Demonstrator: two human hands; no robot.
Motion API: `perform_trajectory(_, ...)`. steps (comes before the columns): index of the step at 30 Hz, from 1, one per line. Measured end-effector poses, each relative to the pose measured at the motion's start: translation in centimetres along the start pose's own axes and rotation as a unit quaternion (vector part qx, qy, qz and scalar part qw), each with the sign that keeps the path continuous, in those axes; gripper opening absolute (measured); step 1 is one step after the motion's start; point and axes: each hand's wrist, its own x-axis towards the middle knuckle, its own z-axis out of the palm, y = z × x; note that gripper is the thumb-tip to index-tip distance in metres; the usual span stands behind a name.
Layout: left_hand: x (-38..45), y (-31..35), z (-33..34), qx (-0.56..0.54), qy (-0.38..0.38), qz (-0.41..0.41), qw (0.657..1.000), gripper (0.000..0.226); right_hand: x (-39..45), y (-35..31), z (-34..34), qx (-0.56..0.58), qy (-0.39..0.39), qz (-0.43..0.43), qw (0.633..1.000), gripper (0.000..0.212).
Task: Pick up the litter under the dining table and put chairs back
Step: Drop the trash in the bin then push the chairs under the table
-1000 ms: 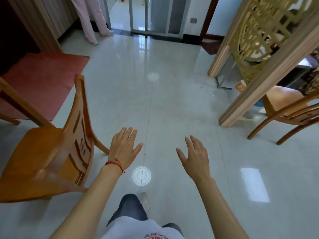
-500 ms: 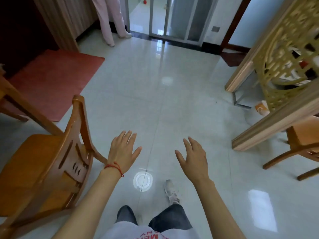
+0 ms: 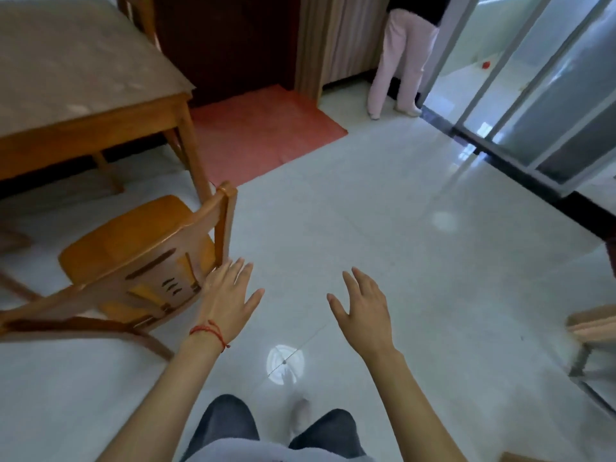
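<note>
A wooden dining chair (image 3: 133, 251) stands pulled out from the wooden dining table (image 3: 83, 121) at the left, its backrest turned toward me. My left hand (image 3: 230, 295), with a red string at the wrist, is spread open right beside the backrest's right post, touching it or nearly so. My right hand (image 3: 363, 305) hovers open over the bare tiles, holding nothing. No litter shows on the visible floor; the space under the table is mostly dark.
A red mat (image 3: 260, 131) lies beyond the table. A person in pink trousers (image 3: 400, 58) stands by the glass sliding door (image 3: 533, 105) at the back right. Part of another piece of furniture (image 3: 593, 328) shows at the right edge.
The view has swung left, bringing the table into sight and losing the lattice screen. My left hand has come closer to the chair's backrest. Both hands stay open.
</note>
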Motion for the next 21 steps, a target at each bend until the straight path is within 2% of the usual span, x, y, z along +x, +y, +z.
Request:
perform_trajectory(5,-2.8,-1.4,-0.5,-0.006,0.029,-0.128,0.991,0.053,3.5,-1.9,0.6,0.003,-0.067,-0.095,0.993,0.057)
perform_trajectory(10,-5.9,-4.1,-1.3,0.006,0.039,-0.222,0.974,0.061,5.7,-6.1,2.4,0.006,-0.105,-0.187,0.977,0.056)
perform_trajectory(14,-7.7,-5.9,-1.8,0.004,0.074,-0.291,0.954,0.053,6.6,-9.9,4.0,-0.002,-0.13,-0.246,0.96,0.057)
perform_trajectory(21,-8.8,-8.5,-2.3,-0.022,0.111,-0.368,0.923,0.056,7.7,-15.0,5.6,0.007,-0.149,-0.293,0.944,0.056)
